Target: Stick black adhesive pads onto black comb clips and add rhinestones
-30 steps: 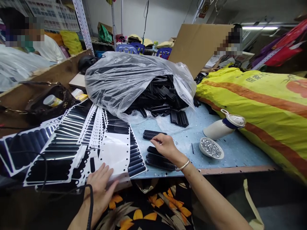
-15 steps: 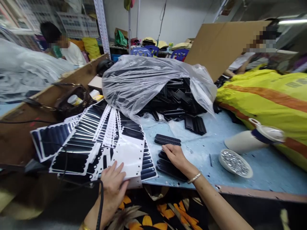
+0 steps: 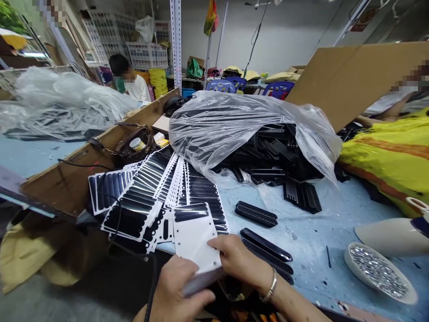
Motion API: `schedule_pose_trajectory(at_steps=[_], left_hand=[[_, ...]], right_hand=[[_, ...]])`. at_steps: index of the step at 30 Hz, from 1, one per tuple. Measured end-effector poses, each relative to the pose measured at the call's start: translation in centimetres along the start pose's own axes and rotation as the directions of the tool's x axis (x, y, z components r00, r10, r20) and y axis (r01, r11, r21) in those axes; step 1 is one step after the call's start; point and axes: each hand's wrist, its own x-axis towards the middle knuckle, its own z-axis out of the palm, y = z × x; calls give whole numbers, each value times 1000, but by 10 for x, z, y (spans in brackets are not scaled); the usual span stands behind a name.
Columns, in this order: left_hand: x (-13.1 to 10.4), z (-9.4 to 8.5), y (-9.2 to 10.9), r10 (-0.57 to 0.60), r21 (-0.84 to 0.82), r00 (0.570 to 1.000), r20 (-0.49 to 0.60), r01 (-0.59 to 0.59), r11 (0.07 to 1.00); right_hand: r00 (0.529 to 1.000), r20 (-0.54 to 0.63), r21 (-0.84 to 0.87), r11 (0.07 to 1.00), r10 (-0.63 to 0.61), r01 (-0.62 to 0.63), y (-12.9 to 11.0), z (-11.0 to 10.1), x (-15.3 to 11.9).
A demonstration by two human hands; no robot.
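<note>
A white sticker sheet (image 3: 196, 239), with a few glossy black strips at its top, is bent downward at the near table edge. My left hand (image 3: 179, 284) grips its lower left part, thumb on top. My right hand (image 3: 236, 257) pinches its right edge; a silver bangle is on that wrist. Beyond and to the left, more sticker sheets with black strips (image 3: 129, 214) lie fanned out. Smooth, shiny black bars (image 3: 268, 246) lie just right of my right hand, partly behind it. Farther back is a black bar with a lattice surface (image 3: 256, 213).
A clear plastic bag (image 3: 214, 120) spills black toothed pieces across the blue table. At right are a bowl (image 3: 413, 296) of small shiny bits, a white lidded mug (image 3: 382, 237) and a yellow sack (image 3: 398, 156). A brown handbag (image 3: 129, 150) rests by the wooden board; people sit beyond.
My right hand has left the black bars and moved to the sticker sheet's right edge. My left hand, earlier spread on the sheet, now grips it. The sheet is pulled nearer and bent; the view has turned left.
</note>
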Motion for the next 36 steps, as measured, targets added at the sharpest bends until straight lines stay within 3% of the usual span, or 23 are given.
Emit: schedule_pose_trajectory(at_steps=[2, 4, 5, 7, 9, 10, 12, 16, 19, 22, 24, 27, 31, 36], left_hand=[[6, -7, -9, -251, -161, 962, -110, 232, 959], [22, -17, -23, -510, -299, 826, -238, 438, 848], [32, -22, -29, -606, -382, 757, -245, 499, 778], [54, -27, -36, -728, -548, 682, -75, 582, 601], [73, -24, -33, -734, -665, 663, 149, 616, 422], [81, -20, -29, -707, -709, 673, 218, 607, 359], [93, -11, -18, -656, -795, 712, 250, 538, 281], [110, -2, -6, -543, -872, 796, 267, 439, 216], [122, -3, -6, -542, -881, 815, 205, 395, 261], [130, -1, -7, -585, -876, 803, 115, 359, 321], [132, 4, -3, -596, -862, 797, 100, 368, 349], [129, 13, 13, -560, -826, 819, 125, 399, 398], [121, 19, 39, -440, -791, 886, 149, 374, 485], [116, 18, 51, -329, -778, 911, 247, 389, 493]], right_hand=[[986, -148, 12, 997, -74, 76, 3, -6, 0], [942, -296, 12, 985, -161, 172, 0, -18, -3], [916, -349, 9, 976, -200, 217, -3, -25, -5], [866, -419, -7, 955, -271, 296, -13, -39, -9], [827, -459, -25, 935, -324, 353, -24, -49, -15], [814, -469, -30, 927, -343, 374, -29, -52, -17], [808, -466, -35, 920, -361, 391, -32, -52, -23], [826, -443, -31, 927, -347, 373, -12, -43, -30], [833, -480, -66, 958, -275, 278, 15, -44, -28], [755, -617, -186, 973, -221, 133, 26, -55, -19], [722, -653, -206, 971, -229, 121, 19, -64, -9], [776, -594, -127, 977, -212, 170, -4, -68, 9], [854, -511, 42, 990, -92, 131, -25, -57, 27], [885, -466, 231, 969, 27, 92, -29, -49, 24]])
